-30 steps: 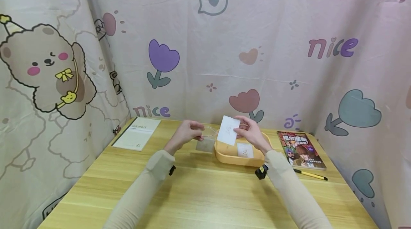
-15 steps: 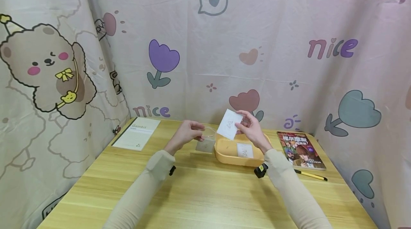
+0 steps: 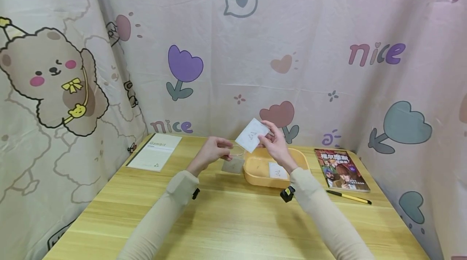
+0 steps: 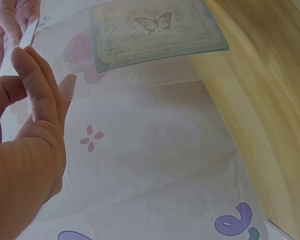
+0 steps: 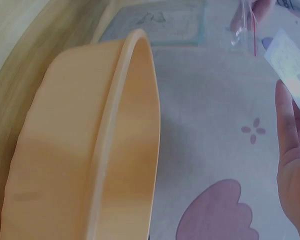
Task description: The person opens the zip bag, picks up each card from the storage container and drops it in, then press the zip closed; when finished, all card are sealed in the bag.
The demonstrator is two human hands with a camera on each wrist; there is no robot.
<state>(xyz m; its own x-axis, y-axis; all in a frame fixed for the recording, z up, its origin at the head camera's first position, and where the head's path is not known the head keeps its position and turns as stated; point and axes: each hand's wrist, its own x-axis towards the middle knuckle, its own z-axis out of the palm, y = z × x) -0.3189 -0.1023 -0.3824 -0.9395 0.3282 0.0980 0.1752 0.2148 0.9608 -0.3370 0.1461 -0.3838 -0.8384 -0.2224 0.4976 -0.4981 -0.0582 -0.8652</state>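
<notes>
My left hand (image 3: 215, 149) pinches the top of a clear zip bag (image 3: 236, 150), whose mouth bows open. Inside the bag hangs a pale card with a butterfly print (image 4: 157, 30), seen in the left wrist view. To the right and slightly higher, my right hand (image 3: 276, 145) holds a small whitish card (image 3: 249, 135) by its right side, tilted, thumb in front. The card's left corner is close to the bag's mouth; the head view does not settle whether they touch. Below the right hand sits an orange-yellow plastic basket (image 3: 251, 179) with another white card (image 3: 278, 171) in it.
A pale notebook marked Gambit (image 3: 155, 152) lies at the table's back left. On the right are a colourful comic-style book (image 3: 341, 171) and a yellow-and-black pen (image 3: 350, 197). A patterned curtain (image 3: 226, 57) hangs behind and beside the wooden table (image 3: 233, 223).
The right hand has moved left and slightly up with its card, turning it toward the bag. The left hand and the bag have stayed almost still.
</notes>
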